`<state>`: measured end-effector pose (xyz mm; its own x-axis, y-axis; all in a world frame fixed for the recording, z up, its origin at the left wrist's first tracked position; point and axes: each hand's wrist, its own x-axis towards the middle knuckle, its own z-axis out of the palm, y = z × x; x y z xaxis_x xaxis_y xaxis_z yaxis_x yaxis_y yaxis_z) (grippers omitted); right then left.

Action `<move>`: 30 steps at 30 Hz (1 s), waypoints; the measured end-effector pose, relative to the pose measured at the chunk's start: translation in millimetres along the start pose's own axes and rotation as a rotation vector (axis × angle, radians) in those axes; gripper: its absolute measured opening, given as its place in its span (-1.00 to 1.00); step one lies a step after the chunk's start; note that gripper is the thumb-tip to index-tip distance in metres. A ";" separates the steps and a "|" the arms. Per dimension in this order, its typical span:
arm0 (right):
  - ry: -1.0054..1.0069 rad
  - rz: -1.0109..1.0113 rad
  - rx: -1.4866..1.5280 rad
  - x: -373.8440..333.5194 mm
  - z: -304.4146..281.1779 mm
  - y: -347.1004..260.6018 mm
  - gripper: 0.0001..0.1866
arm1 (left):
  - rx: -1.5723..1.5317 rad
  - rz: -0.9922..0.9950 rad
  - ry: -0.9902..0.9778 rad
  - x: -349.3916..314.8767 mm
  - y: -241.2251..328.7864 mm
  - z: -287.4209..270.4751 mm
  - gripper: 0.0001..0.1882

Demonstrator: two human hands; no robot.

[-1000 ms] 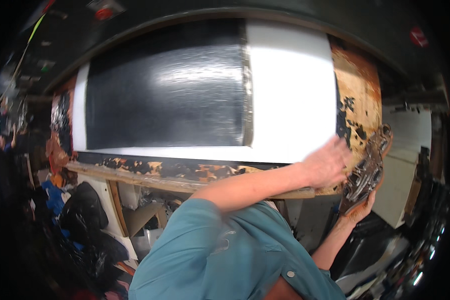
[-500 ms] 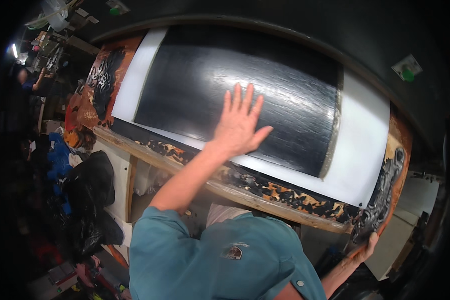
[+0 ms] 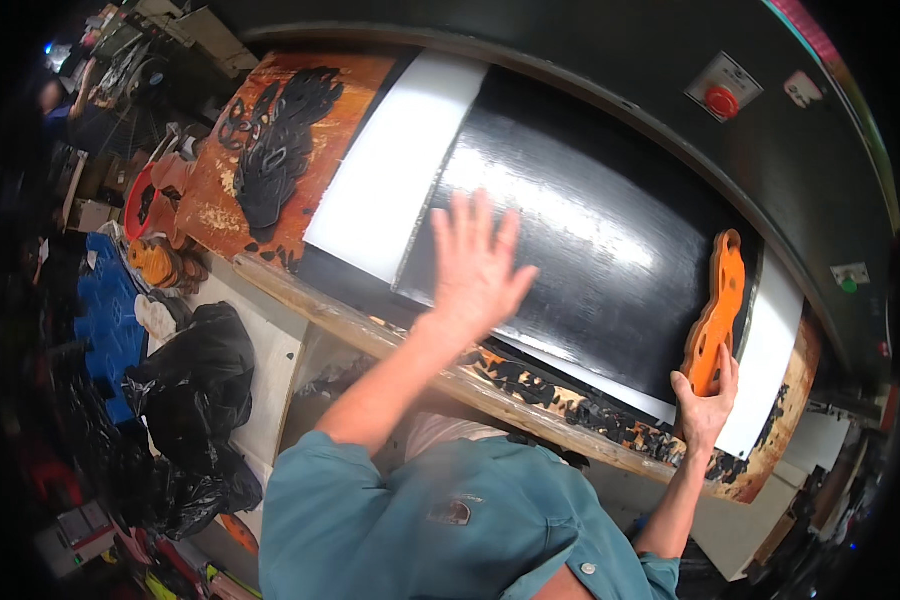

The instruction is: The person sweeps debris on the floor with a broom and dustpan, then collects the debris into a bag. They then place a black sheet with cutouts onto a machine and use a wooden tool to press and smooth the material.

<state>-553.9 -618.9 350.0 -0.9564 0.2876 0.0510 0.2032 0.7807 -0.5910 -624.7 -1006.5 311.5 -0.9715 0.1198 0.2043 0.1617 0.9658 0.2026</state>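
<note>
My left hand [image 3: 475,265] is spread flat, palm down, over the near left part of a glossy black sheet [image 3: 560,225]; whether it touches is hard to tell. Under that sheet lies a white board [image 3: 395,175], showing at both ends. At the sheet's right end, my right hand [image 3: 708,408] grips the near end of a long orange cutting die [image 3: 715,320] with wavy sides and holes. The die stretches away from me above the sheet, and its underside is hidden.
A pile of dark cut pieces [image 3: 275,155] lies on the brown bench surface [image 3: 210,205] at left. Black scraps [image 3: 530,385] line the wooden front edge [image 3: 320,318]. Behind stands a dark machine beam with a red button [image 3: 721,101]. A black plastic bag [image 3: 195,370] sits lower left.
My right hand has brought the cutting die from the bench's right end in over the black sheet. My left hand stays spread over the sheet, closer to its left end. The view has turned.
</note>
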 end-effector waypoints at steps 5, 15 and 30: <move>0.002 -0.022 -0.174 -1.8 18.6 6.5 0.06 | -0.083 -0.071 0.005 -8.1 -41.0 -0.2 -0.14; 0.048 -0.035 -0.194 -25.1 4.0 48.8 0.05 | -0.144 0.002 0.082 -7.3 -14.5 3.9 -0.16; -0.048 0.038 0.307 -27.4 -2.5 -24.5 0.02 | -0.420 0.143 0.025 -26.3 -89.5 -28.6 -0.27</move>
<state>-532.2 -644.6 365.1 -0.9597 0.2810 -0.0091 0.1728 0.5641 -0.8074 -608.8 -1102.6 315.4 -0.9306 0.2353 0.2804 0.3556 0.7623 0.5407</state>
